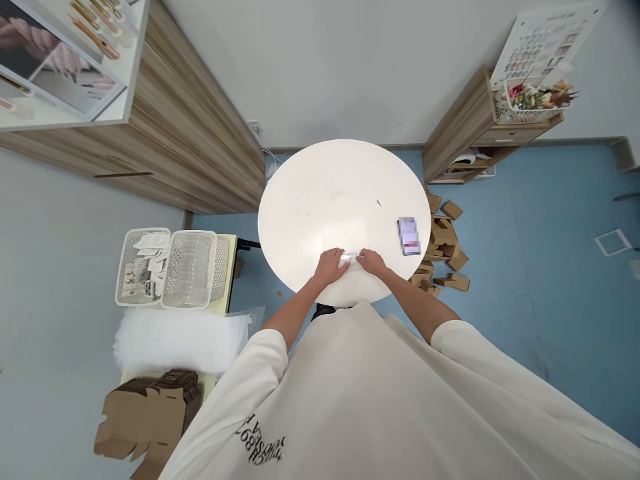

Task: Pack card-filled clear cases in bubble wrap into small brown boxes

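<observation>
A small, clear, shiny plastic packet [349, 258] with whitish markings lies at the near part of the round white table [340, 180]. My left hand [331, 266] grips its left side, the thumb along the near edge and the fingers bent at the far edge. At the packet's right end, my right hand [371, 261] is closed with fingertips pinching the edge. Whether the packet is a bag or a stiff case, I cannot tell. To the right on the same table lies a phone [409, 236] with a lit, blurred screen.
On a side table at left stand a white basket of packets and cards [143, 267], a basket of clear plastic cases [189, 270], a stack of white bags [180, 340] and flat cardboard boxes [145, 420]. Small cardboard boxes [444, 233] lie on the floor right of the table.
</observation>
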Tool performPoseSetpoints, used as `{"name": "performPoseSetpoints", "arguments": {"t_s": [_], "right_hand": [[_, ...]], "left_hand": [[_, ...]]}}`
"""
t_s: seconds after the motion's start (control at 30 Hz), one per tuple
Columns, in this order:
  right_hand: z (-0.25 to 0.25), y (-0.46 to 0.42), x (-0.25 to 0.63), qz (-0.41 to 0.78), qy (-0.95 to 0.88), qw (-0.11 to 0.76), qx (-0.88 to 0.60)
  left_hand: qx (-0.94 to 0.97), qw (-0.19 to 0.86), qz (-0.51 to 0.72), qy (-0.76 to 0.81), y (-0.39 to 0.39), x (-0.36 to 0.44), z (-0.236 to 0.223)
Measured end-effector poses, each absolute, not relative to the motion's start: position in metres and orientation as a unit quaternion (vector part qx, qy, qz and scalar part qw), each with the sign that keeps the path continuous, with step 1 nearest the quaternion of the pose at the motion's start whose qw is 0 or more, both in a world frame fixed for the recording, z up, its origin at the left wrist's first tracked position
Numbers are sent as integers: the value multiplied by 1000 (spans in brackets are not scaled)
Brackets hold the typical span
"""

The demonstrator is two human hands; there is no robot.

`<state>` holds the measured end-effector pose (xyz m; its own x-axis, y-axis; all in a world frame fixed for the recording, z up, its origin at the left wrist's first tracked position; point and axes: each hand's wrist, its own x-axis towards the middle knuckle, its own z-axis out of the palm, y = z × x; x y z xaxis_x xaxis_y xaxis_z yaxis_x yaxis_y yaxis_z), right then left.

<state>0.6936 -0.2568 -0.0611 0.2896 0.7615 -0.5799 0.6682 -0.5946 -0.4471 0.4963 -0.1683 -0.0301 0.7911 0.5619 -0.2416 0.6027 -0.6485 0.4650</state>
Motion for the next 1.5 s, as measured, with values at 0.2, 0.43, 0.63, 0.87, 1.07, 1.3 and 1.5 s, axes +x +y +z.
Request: {"name": "performPoseSetpoints", "arguments": {"t_s": [0.2,0.43,0.63,0.87,1.07,1.3,1.5], "right_hand": [[-59,-257,691,406,-398,87,-818],[-53,-269,691,424,-386,118,-811],[-64,-267,694,405,-410,95,-812],[-78,-258,692,367,-408,77,-833],[-76,-259,691,365,-398,88,-837],[-74,-261,692,388,-371,124,-835],[-67,-264,691,408,-375,123,-824]], "left_hand": [[921,228,-145,281,-174,513,-43],[911,220,-183,296,-153,529,-55],[916,215,-155,299,-156,532,-56],[947,194,-75,245,-190,521,-61],[956,175,-67,228,-200,516,-61],[955,143,-97,240,-198,514,-68],[962,146,-99,210,-191,507,-73]]}}
